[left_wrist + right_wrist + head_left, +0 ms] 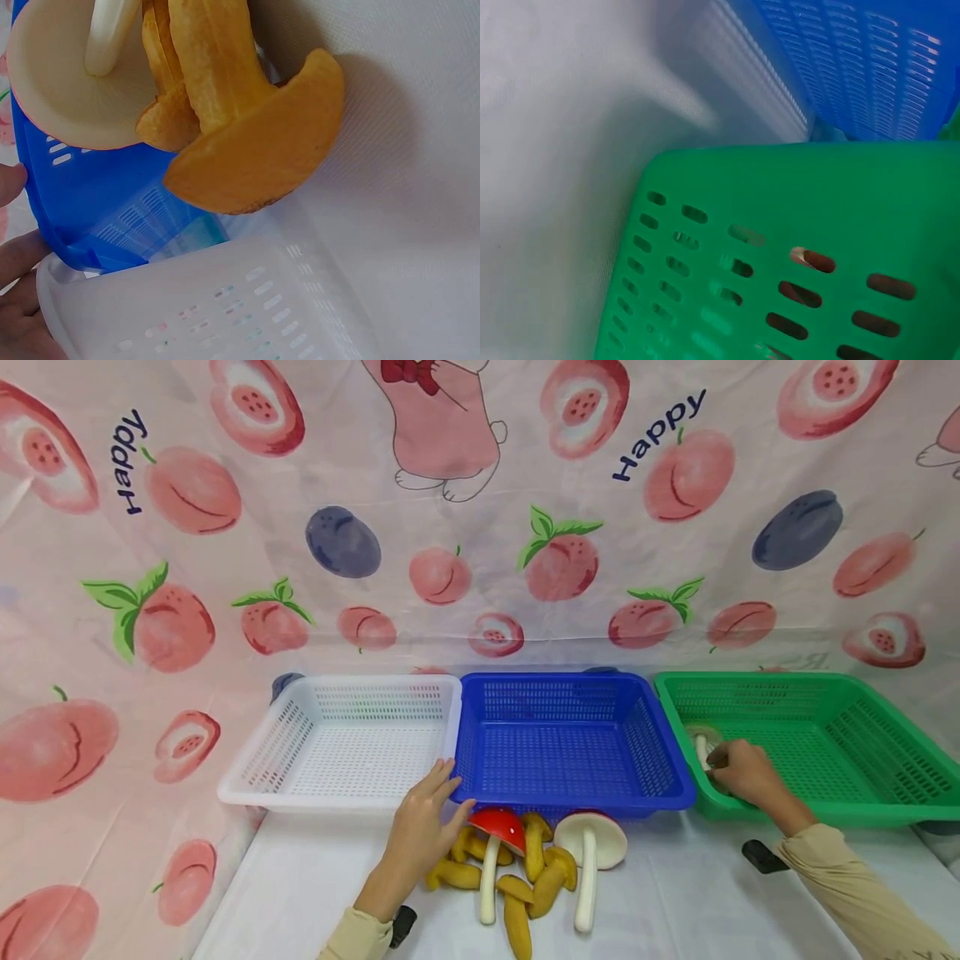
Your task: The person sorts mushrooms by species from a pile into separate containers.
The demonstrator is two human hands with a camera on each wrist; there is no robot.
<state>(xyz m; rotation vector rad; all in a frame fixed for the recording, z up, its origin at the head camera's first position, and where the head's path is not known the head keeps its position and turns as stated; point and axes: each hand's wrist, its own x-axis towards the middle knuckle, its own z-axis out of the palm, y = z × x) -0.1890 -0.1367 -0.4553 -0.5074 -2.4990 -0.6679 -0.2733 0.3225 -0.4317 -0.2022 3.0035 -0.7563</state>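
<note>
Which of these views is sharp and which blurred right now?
Head view: sharp, evenly lit, wide-angle bend at the edges. Left wrist view: very close, yellow mushroom fairly crisp, white basket soft. Right wrist view: blurred, green basket smeared.

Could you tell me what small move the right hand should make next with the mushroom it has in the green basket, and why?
Probably release it. The right hand is already inside the green basket, fingers curled round a pale mushroom low by the left wall, so it seems nearly set down. The left hand rests open by the mushroom pile, where more wait.
</note>
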